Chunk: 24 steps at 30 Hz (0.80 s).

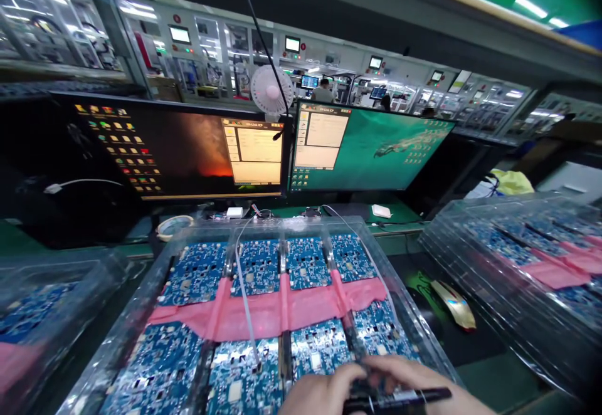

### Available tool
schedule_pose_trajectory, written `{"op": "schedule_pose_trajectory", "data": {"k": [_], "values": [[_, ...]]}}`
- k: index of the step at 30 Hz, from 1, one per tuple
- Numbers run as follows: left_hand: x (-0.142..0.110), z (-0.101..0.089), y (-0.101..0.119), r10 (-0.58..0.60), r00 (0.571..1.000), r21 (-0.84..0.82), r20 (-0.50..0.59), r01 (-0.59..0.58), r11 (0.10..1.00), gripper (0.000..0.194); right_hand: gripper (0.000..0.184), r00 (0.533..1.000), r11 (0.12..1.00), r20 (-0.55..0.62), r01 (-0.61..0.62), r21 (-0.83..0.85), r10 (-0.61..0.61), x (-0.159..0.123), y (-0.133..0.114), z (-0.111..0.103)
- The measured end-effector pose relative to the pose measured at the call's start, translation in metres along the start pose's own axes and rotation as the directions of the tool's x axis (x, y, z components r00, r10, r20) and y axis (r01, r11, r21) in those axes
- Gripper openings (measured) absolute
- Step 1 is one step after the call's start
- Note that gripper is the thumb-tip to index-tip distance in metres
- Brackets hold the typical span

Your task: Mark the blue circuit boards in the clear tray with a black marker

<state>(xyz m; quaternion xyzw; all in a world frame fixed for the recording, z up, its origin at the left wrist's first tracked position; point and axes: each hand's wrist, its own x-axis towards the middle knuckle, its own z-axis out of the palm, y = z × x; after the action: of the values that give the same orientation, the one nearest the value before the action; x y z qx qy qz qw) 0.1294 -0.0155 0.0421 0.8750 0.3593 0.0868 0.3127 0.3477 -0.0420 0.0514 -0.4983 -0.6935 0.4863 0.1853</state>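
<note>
My left hand and my right hand meet at the bottom edge of the view. Both close around a black pen-shaped tool, which is partly hidden by my fingers. They sit above the near edge of a transparent acrylic tray. Several blue circuit boards lie in its rows, and a pink strip crosses them. A flat white cable runs over the boards. Nearest my hands is the front row of boards.
Similar trays of blue boards stand to the left and right. A gold computer mouse lies between the trays. Behind are a tape roll, two monitors, a white fan and factory machines.
</note>
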Motion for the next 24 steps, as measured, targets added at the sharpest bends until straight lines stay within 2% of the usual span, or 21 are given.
{"op": "schedule_pose_trajectory", "data": {"k": [2,4,5,8,12,16,19,24], "values": [[-0.002,-0.005,0.001,-0.097,0.994,-0.014,-0.041,0.097,0.995,0.034,0.048,0.971,0.965,-0.199,-0.172,-0.197,0.133,-0.003,0.015,-0.016],[-0.003,-0.009,0.002,-0.138,0.986,-0.048,-0.091,0.134,0.99,0.031,0.039,0.882,0.856,-0.431,-0.365,-0.366,0.192,-0.003,0.03,-0.023],[-0.004,-0.011,0.003,-0.14,0.984,-0.073,-0.108,0.133,0.989,0.03,0.036,0.854,0.797,-0.483,-0.424,-0.431,0.193,-0.002,0.035,-0.024],[-0.004,-0.011,0.004,-0.139,0.978,-0.133,-0.153,0.118,0.984,0.025,0.031,0.85,0.683,-0.475,-0.488,-0.543,0.23,0.009,0.042,-0.02],[-0.003,-0.01,0.004,-0.152,0.957,-0.206,-0.245,0.102,0.973,0.022,0.016,0.83,0.544,-0.467,-0.554,-0.63,0.306,0.024,0.037,-0.012],[0.007,-0.02,0.01,-0.193,0.935,-0.245,-0.298,0.121,0.962,0.017,0.016,0.811,0.517,-0.494,-0.582,-0.628,0.313,0.03,0.04,-0.008],[0.023,-0.029,0.02,-0.125,0.956,-0.136,-0.264,0.091,0.987,0.012,0.019,0.786,0.502,-0.536,-0.613,-0.61,0.309,0.031,0.044,-0.006],[0.048,-0.026,0.036,0.036,0.985,0.218,-0.17,0.001,0.976,0.018,0.018,0.746,0.483,-0.591,-0.658,-0.578,0.309,0.033,0.044,-0.004]]}}
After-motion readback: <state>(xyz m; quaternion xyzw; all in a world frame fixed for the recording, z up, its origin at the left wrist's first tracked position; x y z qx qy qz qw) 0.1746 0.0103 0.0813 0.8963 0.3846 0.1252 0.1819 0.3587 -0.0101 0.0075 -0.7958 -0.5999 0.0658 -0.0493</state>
